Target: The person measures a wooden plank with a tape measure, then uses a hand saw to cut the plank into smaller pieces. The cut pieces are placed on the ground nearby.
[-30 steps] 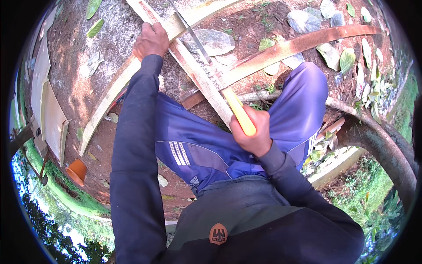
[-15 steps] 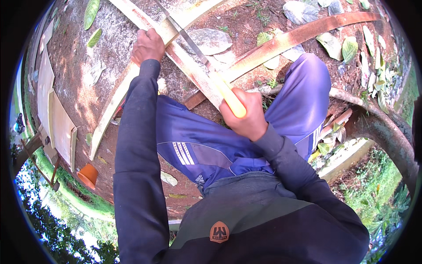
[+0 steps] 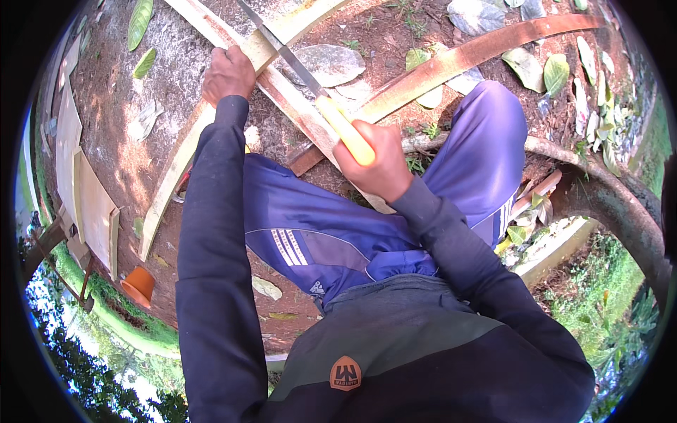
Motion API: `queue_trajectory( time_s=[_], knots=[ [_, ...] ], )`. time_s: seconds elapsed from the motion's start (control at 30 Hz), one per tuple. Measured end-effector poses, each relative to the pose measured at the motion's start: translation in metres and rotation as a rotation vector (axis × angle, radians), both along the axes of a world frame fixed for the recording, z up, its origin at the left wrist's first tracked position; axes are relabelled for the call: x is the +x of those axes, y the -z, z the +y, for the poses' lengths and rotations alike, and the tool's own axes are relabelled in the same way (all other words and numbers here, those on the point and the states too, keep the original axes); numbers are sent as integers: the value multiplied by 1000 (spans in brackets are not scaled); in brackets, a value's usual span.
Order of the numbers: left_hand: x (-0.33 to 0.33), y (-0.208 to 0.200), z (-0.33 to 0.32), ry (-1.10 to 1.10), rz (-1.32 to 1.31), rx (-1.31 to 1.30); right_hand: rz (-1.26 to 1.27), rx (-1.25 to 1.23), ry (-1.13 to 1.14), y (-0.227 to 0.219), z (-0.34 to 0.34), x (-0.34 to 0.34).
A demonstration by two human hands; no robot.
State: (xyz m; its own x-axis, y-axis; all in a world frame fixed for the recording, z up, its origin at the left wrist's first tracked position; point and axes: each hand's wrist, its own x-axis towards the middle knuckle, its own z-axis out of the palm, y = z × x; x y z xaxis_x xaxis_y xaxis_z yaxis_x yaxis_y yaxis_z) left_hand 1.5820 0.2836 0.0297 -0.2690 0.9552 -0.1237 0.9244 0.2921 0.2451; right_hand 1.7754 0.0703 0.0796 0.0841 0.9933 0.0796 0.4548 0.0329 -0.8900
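Observation:
My right hand (image 3: 377, 158) is closed round the yellow handle of a saw (image 3: 342, 127). Its narrow metal blade points up and away to the left, lying across a pale curved plank (image 3: 293, 32); teeth cannot be made out. My left hand (image 3: 229, 72) grips the same plank just left of the blade, where it crosses a second, reddish-streaked plank (image 3: 300, 109). That second plank slants from the far left down toward my lap, below the saw handle.
A brown plank (image 3: 451, 65) slants across the ground on the right. Large leaves (image 3: 326, 65) lie about. Boards (image 3: 95, 204) and an orange pot (image 3: 139, 285) stand at the left. A thick branch (image 3: 606, 194) curves behind my right knee.
My right hand has pushed the saw away from me and slightly left, so its blade reaches farther past the pale plank. My left hand keeps its hold.

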Motion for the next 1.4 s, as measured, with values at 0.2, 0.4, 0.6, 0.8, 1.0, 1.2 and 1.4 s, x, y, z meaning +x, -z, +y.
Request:
queue_trajectory(
  time_s=[0.2, 0.4, 0.6, 0.8, 1.0, 1.2, 1.4],
  knots=[
    [-1, -2, -7, -3, 3, -38, 52, 118, 76, 14, 63, -23],
    [-7, -10, -2, -47, -14, -48, 43, -171, 8, -44, -80, 27],
    [5, -1, 7, 57, -44, -20, 42, -145, 98, -5, 127, -44],
    [-7, -9, -4, -20, -7, -9, 60, -45, 62, -48, -99, 29],
    [6, -1, 4, 49, -35, -16, 53, 29, 19, 18, 97, -14],
    [-12, -4, -4, -26, -6, -39, 27, -18, -25, -24, -56, 20],
    [8, -2, 0, 20, -27, -18, -83, 171, -42, 29, 43, -5]
  ],
)
